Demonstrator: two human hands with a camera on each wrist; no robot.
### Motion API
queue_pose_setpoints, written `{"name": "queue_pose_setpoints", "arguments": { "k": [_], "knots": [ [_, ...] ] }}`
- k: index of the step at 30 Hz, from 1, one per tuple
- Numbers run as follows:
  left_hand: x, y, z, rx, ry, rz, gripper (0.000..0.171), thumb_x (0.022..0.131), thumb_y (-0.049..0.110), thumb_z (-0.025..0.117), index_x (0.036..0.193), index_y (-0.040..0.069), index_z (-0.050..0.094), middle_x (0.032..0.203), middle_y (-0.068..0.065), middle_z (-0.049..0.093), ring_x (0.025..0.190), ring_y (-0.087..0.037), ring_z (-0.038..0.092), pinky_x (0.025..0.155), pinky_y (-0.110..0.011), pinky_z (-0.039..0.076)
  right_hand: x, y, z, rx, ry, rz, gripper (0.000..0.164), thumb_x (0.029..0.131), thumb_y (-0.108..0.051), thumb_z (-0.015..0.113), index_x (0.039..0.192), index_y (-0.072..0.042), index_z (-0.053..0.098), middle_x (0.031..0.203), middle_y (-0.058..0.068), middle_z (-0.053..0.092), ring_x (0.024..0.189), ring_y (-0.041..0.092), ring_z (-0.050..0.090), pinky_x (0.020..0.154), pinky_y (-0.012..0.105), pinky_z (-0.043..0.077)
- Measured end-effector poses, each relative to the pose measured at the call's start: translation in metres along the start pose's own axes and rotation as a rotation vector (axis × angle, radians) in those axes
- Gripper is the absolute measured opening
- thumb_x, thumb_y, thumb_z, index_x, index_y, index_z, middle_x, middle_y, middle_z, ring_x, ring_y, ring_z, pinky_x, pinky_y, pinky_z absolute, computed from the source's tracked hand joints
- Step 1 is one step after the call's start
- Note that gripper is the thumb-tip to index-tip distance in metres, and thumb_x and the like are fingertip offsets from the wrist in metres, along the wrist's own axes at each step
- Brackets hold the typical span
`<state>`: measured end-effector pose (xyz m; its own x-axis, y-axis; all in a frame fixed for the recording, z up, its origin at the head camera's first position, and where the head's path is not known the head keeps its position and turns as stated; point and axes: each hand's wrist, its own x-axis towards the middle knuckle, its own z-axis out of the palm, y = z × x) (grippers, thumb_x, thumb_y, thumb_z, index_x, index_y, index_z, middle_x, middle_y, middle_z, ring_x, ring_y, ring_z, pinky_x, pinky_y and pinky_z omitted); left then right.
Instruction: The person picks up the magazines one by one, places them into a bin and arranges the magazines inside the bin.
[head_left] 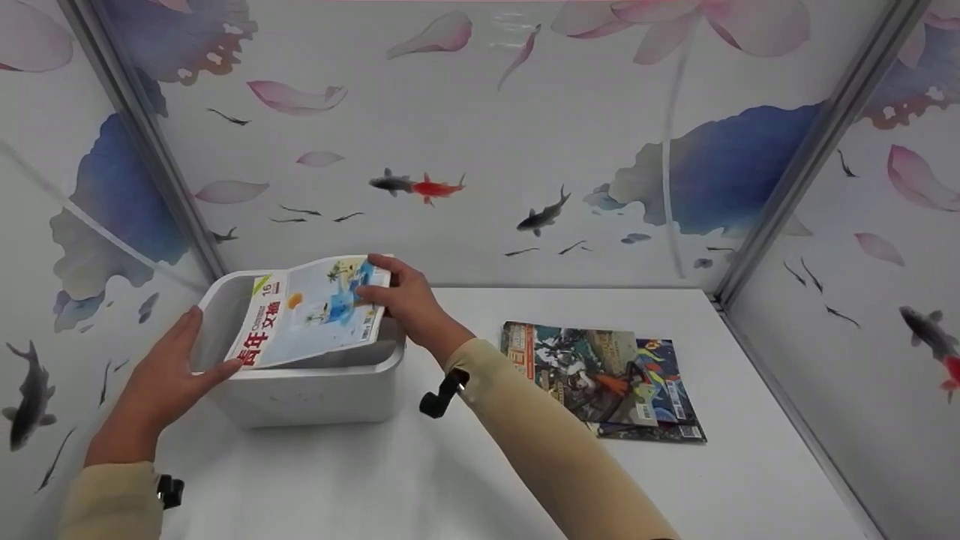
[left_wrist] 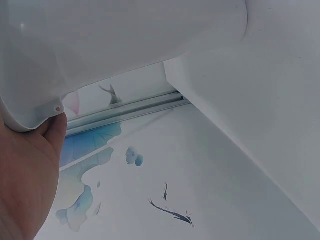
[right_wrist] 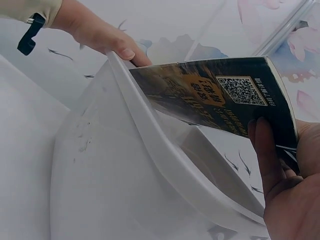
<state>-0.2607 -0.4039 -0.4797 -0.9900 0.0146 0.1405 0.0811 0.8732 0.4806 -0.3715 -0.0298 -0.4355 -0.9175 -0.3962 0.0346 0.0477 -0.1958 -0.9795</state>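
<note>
My right hand (head_left: 414,301) grips a magazine (head_left: 319,330) by its right end, thumb on the light-blue beach cover and fingers beneath. The magazine lies slanted over the mouth of a white plastic bin (head_left: 315,397). In the right wrist view, its dark back cover (right_wrist: 200,92) carries a QR code and stands partly above the bin's rim (right_wrist: 150,135). My left hand (head_left: 165,375) holds the bin's left rim, with the thumb near the magazine's lower left corner. From the left wrist, the fingers (left_wrist: 56,132) curl under the bin's lip. Most of the bin's inside is hidden by the magazine.
To the right on the white table (head_left: 465,472) lies a loose stack of several magazines (head_left: 585,371), its edges uneven. White walls painted with fish and petals enclose the table at the back and both sides. Metal posts (head_left: 825,142) stand at the corners.
</note>
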Motion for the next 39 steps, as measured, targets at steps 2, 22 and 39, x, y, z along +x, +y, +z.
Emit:
{"name": "queue_pose_setpoints", "arguments": {
  "k": [2,22,39],
  "knots": [
    [0.0,0.0,0.001,-0.005,-0.002,-0.003,0.119,0.102,0.069,0.067,0.178,0.012,-0.005,0.182,-0.029,0.001,0.159,-0.066,0.016,0.107,-0.094,0.026,0.0,0.0,0.001,-0.003,0.0,0.007,0.068,0.1,-0.014,0.085,0.162,-0.021,0.058,0.133,0.004,0.073,0.117,0.024,0.077,0.096,0.039,0.066],
    [0.0,0.002,-0.001,-0.009,0.022,0.052,0.118,0.102,0.064,0.072,0.178,0.006,0.004,0.182,-0.03,0.005,0.162,-0.063,0.014,0.115,-0.091,0.02,0.002,0.001,0.005,-0.251,0.062,-0.127,0.061,0.098,-0.04,0.088,0.153,-0.039,0.062,0.137,0.003,0.062,0.112,0.02,0.065,0.09,0.039,0.062],
    [-0.003,0.001,-0.002,0.002,0.022,0.032,0.12,0.101,0.066,0.071,0.178,0.007,0.001,0.181,-0.033,0.006,0.16,-0.065,0.015,0.113,-0.092,0.02,-0.022,0.002,-0.047,-0.373,0.044,-0.172,0.048,0.1,-0.035,0.086,0.14,-0.018,0.065,0.126,0.005,0.065,0.089,0.018,0.059,0.066,0.028,0.054]
  ]
}}
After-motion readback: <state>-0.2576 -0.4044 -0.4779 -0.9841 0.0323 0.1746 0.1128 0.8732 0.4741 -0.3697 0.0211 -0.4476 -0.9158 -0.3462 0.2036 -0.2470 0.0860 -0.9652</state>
